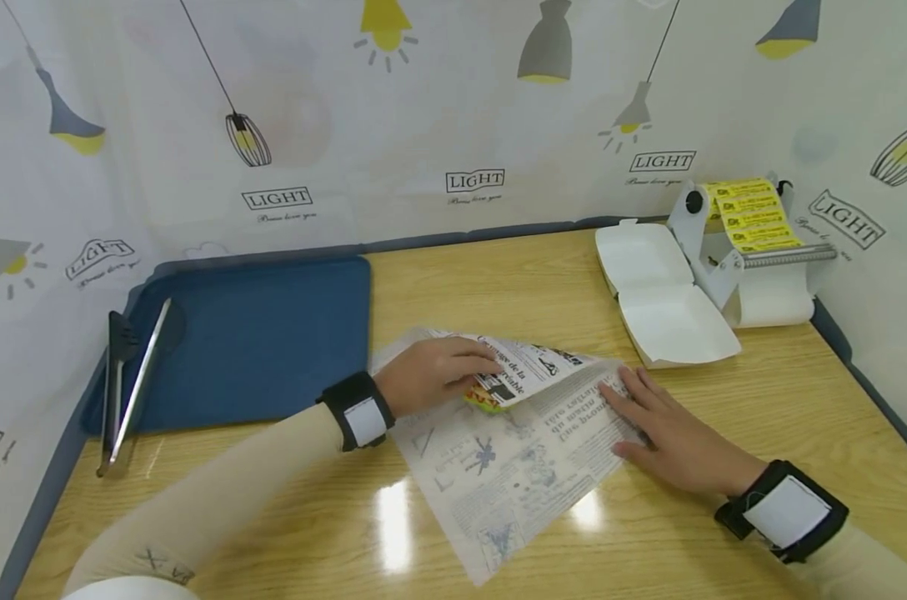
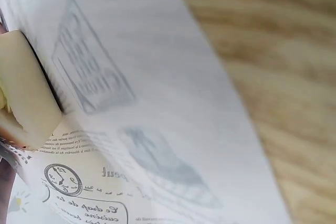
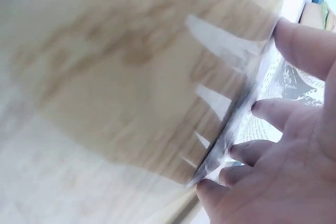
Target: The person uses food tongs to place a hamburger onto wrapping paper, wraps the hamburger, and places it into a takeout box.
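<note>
A sheet of newsprint-patterned wrapping paper (image 1: 491, 475) lies slantwise on the table, its far part folded over a filled bun (image 1: 485, 398). Red, yellow and green filling peeks out under the fold. My left hand (image 1: 431, 373) grips the folded paper at the bun, fingers bent over its top. In the left wrist view the pale side of the bun (image 2: 29, 87) shows beside the paper (image 2: 157, 77). My right hand (image 1: 671, 429) has its fingers spread along the paper's right edge, touching it. The right wrist view shows those fingertips (image 3: 262, 109) against the crinkled translucent sheet (image 3: 131, 77).
A blue tray (image 1: 273, 333) sits at the left, with metal tongs (image 1: 134, 387) across its left edge. At the back right stands an open white takeaway box (image 1: 671, 325), against a dispenser (image 1: 712, 250) with a roll of yellow labels (image 1: 757, 215). A lamp-patterned covering (image 1: 423, 125) borders the table.
</note>
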A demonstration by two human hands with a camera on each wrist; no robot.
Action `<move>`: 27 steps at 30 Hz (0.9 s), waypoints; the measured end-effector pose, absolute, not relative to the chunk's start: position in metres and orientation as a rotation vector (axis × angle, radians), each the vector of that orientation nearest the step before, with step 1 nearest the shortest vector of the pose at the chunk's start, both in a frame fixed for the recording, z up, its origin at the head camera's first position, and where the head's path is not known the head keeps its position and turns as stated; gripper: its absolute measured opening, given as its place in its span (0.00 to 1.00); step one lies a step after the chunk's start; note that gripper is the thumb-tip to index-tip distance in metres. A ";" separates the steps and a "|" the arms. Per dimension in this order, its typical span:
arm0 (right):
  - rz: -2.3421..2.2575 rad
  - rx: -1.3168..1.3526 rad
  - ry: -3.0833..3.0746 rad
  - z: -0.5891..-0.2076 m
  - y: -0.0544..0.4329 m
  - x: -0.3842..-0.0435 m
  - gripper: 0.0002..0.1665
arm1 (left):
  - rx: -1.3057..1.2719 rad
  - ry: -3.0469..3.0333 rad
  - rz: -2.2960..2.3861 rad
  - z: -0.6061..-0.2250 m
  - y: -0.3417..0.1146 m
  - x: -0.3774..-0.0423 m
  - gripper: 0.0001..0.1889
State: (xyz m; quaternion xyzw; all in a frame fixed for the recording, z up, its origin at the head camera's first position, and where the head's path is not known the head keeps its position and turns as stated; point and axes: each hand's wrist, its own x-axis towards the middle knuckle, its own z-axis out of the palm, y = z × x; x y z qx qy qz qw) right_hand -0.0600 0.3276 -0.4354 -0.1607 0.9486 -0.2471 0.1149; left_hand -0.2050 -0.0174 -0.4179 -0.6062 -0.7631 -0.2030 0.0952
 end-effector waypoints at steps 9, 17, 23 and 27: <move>-0.742 -0.405 2.775 -0.436 0.331 -0.062 0.43 | -1.829 -2.229 -0.672 -0.424 -0.021 -0.197 0.13; -0.733 -0.410 2.791 -0.436 0.329 -0.062 0.43 | -1.731 -2.211 -0.694 -0.427 -0.014 -0.190 0.09; -0.653 -0.457 2.943 -0.424 0.311 -0.061 0.39 | -1.719 -2.288 -0.673 -0.425 -0.008 -0.187 0.09; -0.578 -0.657 3.072 -0.414 0.277 -0.053 0.26 | -1.722 -2.347 -0.626 -0.423 -0.003 -0.189 0.09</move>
